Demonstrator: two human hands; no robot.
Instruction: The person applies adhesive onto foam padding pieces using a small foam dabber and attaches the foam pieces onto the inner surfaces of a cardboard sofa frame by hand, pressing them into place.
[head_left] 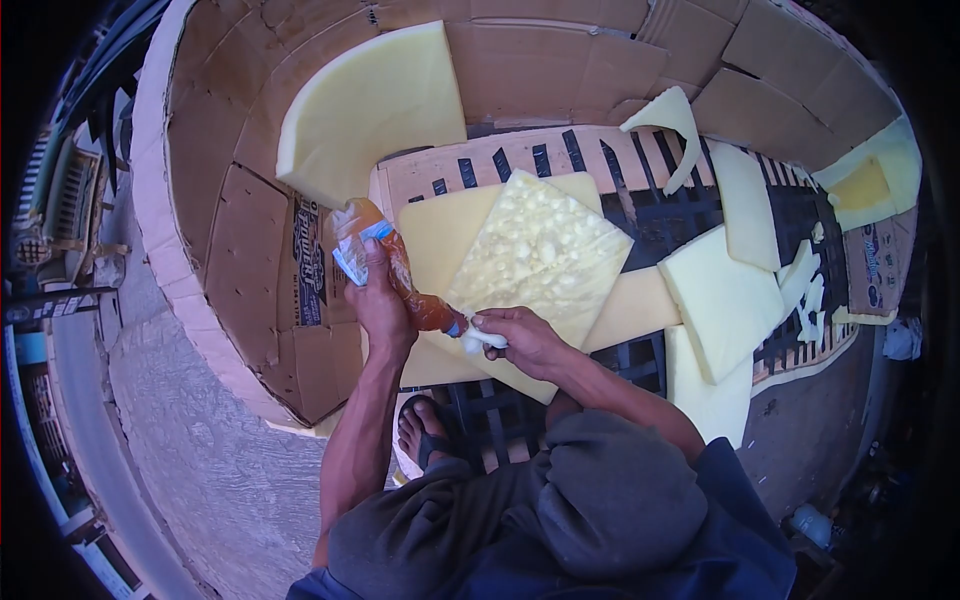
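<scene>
My left hand (pixel 383 305) is wrapped round a crumpled orange plastic bottle (pixel 402 272) with a blue and white label, held tilted so its narrow end points down to the right. At that narrow end, the fingers of my right hand (pixel 520 340) pinch a small white piece (pixel 488 339) whose kind I cannot make out. Just beyond both hands lies a square sheet of foam (pixel 545 250), its face covered in pale blotches. Beneath it rests a larger plain yellow foam sheet (pixel 430 230).
A tall curved foam piece (pixel 375 110) leans on the cardboard wall (pixel 560 70) of the curved frame. Cut foam slabs (pixel 722 300) and scraps lie to the right over black webbing straps (pixel 640 350). My sandalled foot (pixel 424 430) stands among the straps.
</scene>
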